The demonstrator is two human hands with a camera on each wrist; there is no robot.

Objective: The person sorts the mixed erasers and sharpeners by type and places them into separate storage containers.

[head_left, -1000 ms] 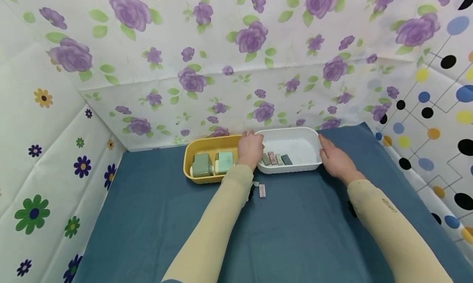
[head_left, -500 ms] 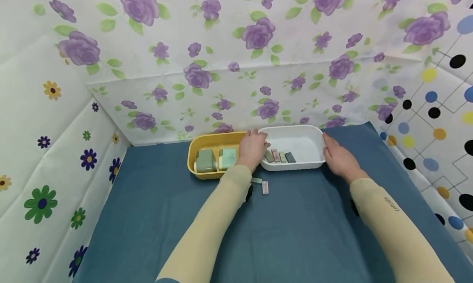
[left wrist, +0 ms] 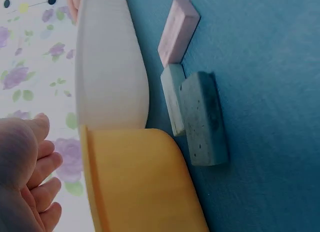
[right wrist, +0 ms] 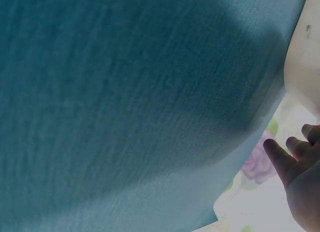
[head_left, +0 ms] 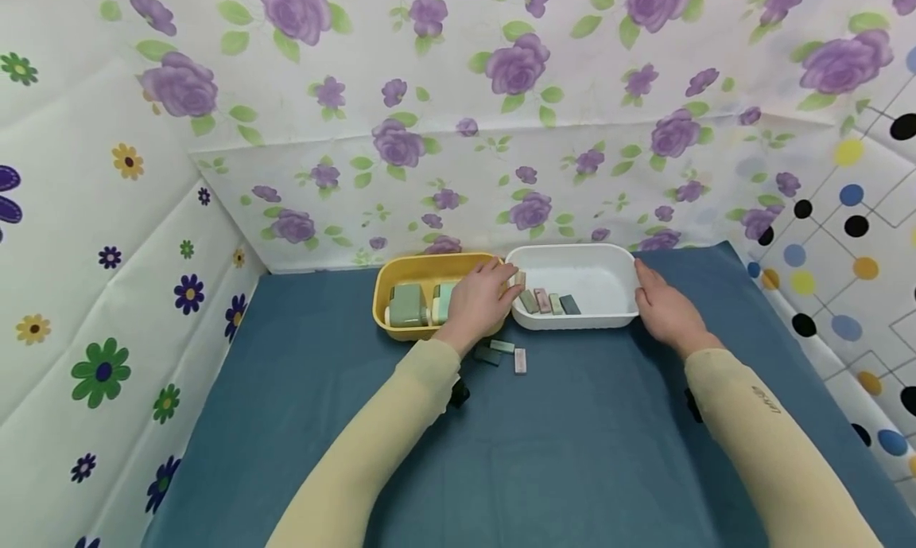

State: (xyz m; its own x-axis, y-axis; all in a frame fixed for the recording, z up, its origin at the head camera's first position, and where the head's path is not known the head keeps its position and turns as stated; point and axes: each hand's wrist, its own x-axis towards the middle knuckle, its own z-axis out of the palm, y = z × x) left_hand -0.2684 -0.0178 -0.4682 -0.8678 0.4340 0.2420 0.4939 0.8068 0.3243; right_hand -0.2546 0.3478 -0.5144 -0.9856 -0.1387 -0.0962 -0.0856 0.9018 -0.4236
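Note:
In the head view my left hand [head_left: 478, 301] is over the meeting ends of a yellow tray [head_left: 382, 281] and a white tray [head_left: 594, 321]. Its fingers are loosely bent, and the left wrist view shows nothing between them. Close to its fingertips a small beige block [head_left: 521, 279] is at the white tray's left end. Beside it lie a green block [head_left: 528, 301], a pink block [head_left: 541, 300], a pale green block [head_left: 555, 304] and a dark grey-green block [head_left: 569, 305]. My right hand [head_left: 669, 305] rests with extended fingers along the white tray's right end.
On the blue cloth in front lie a dark block [left wrist: 204, 119], a pale block [left wrist: 173, 99] and a pink block [left wrist: 178, 32]. A dark green squarish container [head_left: 407, 304] and a mint one [head_left: 441, 300] lie in the yellow tray. Flowered sheets [head_left: 458, 134] wall the back.
My left hand has drawn back to the left from the white tray's end, baring the beige block and the loose blocks in front. My right hand stays at the tray; the head view has shifted.

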